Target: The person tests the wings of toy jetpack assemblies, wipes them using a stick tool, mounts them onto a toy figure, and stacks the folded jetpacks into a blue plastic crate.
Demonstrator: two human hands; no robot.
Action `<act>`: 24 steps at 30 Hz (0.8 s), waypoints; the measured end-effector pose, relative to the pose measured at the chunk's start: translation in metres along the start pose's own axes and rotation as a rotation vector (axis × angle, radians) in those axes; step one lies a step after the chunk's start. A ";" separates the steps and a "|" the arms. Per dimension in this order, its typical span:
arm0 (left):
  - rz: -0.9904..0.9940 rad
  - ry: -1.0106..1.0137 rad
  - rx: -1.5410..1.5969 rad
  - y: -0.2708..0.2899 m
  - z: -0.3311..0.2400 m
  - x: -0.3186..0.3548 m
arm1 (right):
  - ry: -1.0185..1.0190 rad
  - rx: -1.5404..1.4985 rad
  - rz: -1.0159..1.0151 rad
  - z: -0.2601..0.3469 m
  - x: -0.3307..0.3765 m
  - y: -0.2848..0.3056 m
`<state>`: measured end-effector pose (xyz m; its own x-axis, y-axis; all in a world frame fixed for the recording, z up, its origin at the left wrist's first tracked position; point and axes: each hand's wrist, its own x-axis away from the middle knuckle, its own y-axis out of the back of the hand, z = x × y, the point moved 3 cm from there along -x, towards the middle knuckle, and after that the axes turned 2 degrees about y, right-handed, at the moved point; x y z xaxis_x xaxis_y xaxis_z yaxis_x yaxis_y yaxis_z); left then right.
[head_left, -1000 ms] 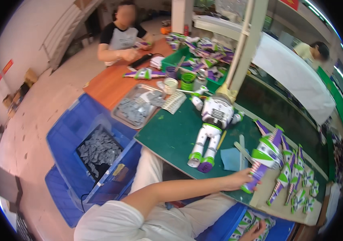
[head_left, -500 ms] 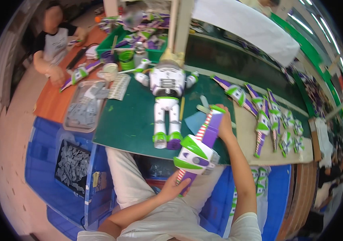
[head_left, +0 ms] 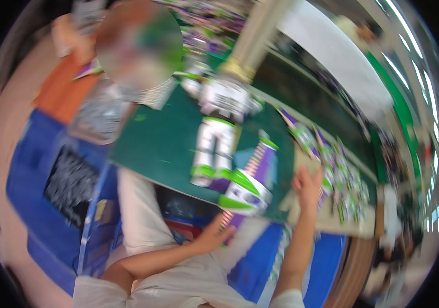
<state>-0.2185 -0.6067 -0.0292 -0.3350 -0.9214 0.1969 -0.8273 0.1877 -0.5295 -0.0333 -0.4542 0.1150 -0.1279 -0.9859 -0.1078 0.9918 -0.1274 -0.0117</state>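
My left hand (head_left: 214, 235) is closed around the lower end of a toy wing pack (head_left: 244, 192), white, green and purple with red-striped edges. The pack slants up over the table's front edge, its upper wing pointing away from me. My right hand (head_left: 307, 187) is off the pack, with its fingers apart and nothing visible in them. It hovers beside several similar wing packs (head_left: 343, 179) lying on the right, blurred by motion. Left of the held pack, a white toy figure (head_left: 216, 141) with green and purple parts lies on the green table mat (head_left: 150, 138).
A clear tray (head_left: 98, 120) of grey parts sits at the left, above a blue bin (head_left: 32, 169) with dark and grey pieces. A light-blue sheet (head_left: 271, 167) lies behind the held pack. Another person's hand (head_left: 79, 49) shows at the far left.
My right hand has let go of the pack's upper wing and moved right, toward the other packs. My left hand still holds the lower end. The whole view has shifted and tilted.
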 end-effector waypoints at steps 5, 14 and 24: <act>-0.037 0.024 0.079 -0.006 0.000 -0.011 | -0.408 -0.695 0.305 0.003 0.036 -0.003; -0.052 0.142 0.199 -0.017 -0.002 -0.029 | 0.058 0.459 0.129 -0.030 0.124 0.002; -0.082 0.061 0.045 -0.012 -0.010 -0.032 | 0.273 0.961 0.108 -0.064 0.157 -0.046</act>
<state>-0.2019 -0.5757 -0.0205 -0.2953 -0.9102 0.2905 -0.8323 0.0958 -0.5459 -0.0987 -0.5964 0.0346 0.0874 -0.9540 -0.2869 0.5601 -0.1912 0.8061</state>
